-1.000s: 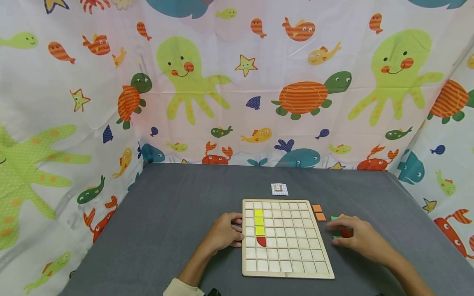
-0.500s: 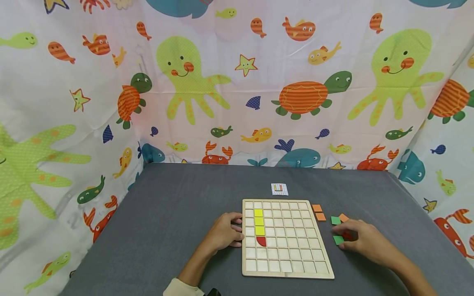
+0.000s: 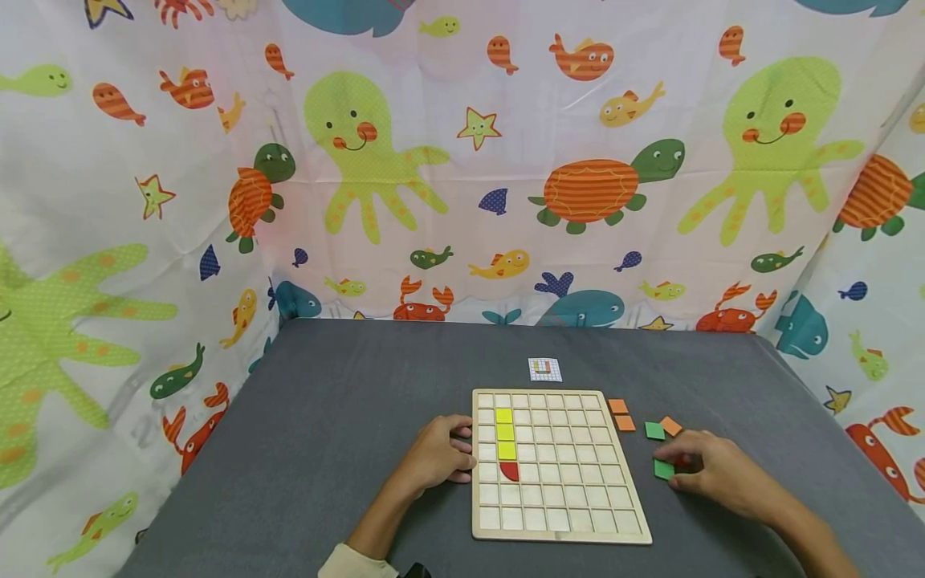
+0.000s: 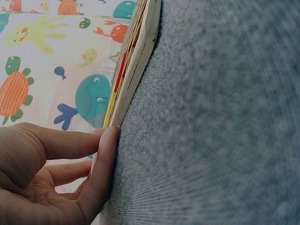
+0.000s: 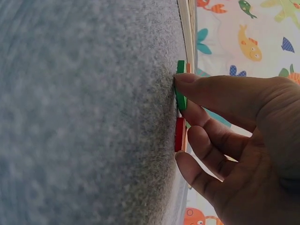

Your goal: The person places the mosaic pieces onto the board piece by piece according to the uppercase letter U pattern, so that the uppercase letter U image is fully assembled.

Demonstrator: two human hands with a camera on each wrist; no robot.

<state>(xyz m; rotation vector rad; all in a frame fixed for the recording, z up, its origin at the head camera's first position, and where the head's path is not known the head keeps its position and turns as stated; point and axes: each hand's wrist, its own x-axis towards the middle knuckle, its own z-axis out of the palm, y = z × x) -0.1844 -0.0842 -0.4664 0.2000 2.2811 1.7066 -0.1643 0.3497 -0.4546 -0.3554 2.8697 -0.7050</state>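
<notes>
My left hand [image 3: 442, 453] rests at the left edge of a wooden grid board [image 3: 571, 474]. In the left wrist view its thumb and forefinger pinch the board's edge [image 4: 136, 65]. Three yellow square tiles [image 3: 504, 433] stand in one column of the board, with a red quarter-round tile [image 3: 510, 472] just below them. Right of the board, my right hand [image 3: 715, 466] pinches a green square tile [image 3: 662, 470] between thumb and forefinger, low over the cloth. A red tile [image 5: 180, 134] lies beneath its other fingers, mostly hidden in the head view.
Another green tile [image 3: 654, 431] and an orange tile [image 3: 671, 425] lie beyond the right hand. Two orange tiles [image 3: 625, 423] sit along the board's right edge. A small printed grid card [image 3: 545, 369] lies behind the board on the grey cloth [image 3: 347, 401]. A sea-animal curtain [image 3: 462, 185] hangs around.
My right hand has drawn back slightly to the right, uncovering the green tiles and the orange tile; the nearer green tile has shifted a little right. The left hand has stayed put.
</notes>
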